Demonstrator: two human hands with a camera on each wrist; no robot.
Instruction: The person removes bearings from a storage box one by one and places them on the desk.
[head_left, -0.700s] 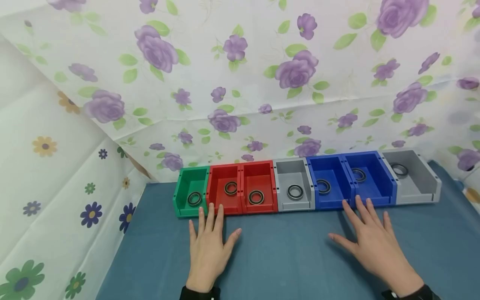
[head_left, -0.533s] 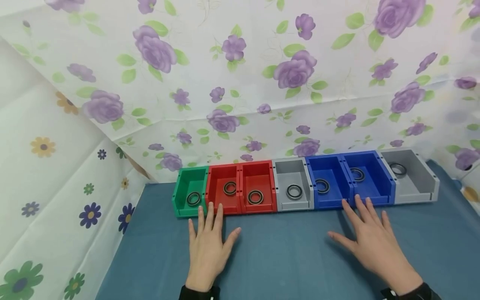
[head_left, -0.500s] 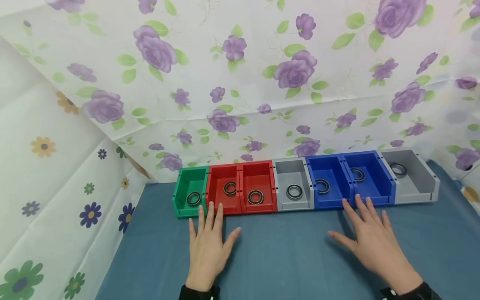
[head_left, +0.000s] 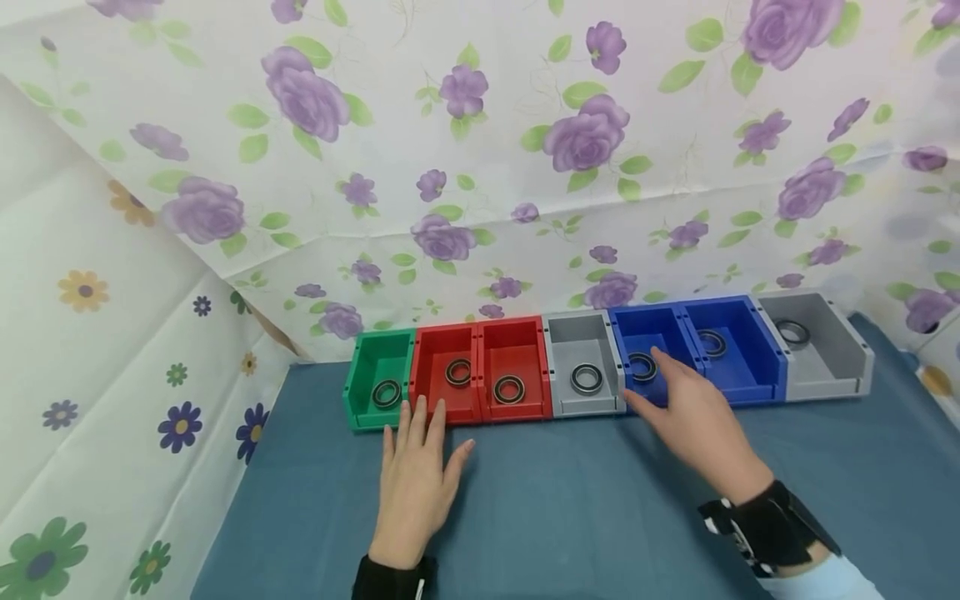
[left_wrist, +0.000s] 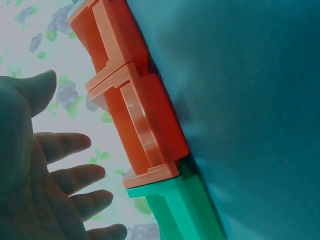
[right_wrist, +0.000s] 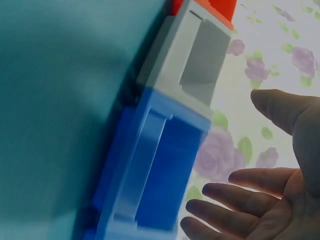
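Note:
My right hand (head_left: 701, 425) hovers over the front of the left blue bin (head_left: 645, 325), its index fingertip beside the ball bearing (head_left: 633, 377) lying there. Thumb and index finger are spread apart with nothing between them; in the right wrist view the fingers (right_wrist: 240, 200) are extended in front of that bin. My left hand (head_left: 412, 492) is held flat, fingers extended, at the front edge of the left red bin (head_left: 435, 354), near the green bin (head_left: 392, 354). It holds nothing. One dark-sealed bearing lies in each bin, among them the green bin's bearing (head_left: 376, 395).
The bins stand side by side in one row: the right red bin (head_left: 512, 346), middle grey bin (head_left: 581, 335), right blue bin (head_left: 723, 317) and end grey bin (head_left: 817, 325). A blue cloth (head_left: 555, 517) covers the table. Flowered sheets (head_left: 480, 167) hang behind and at the left.
My right hand has moved left and forward, from in front of the blue bins to over the left one's bearing. The left hand is almost unmoved; the view has shifted slightly.

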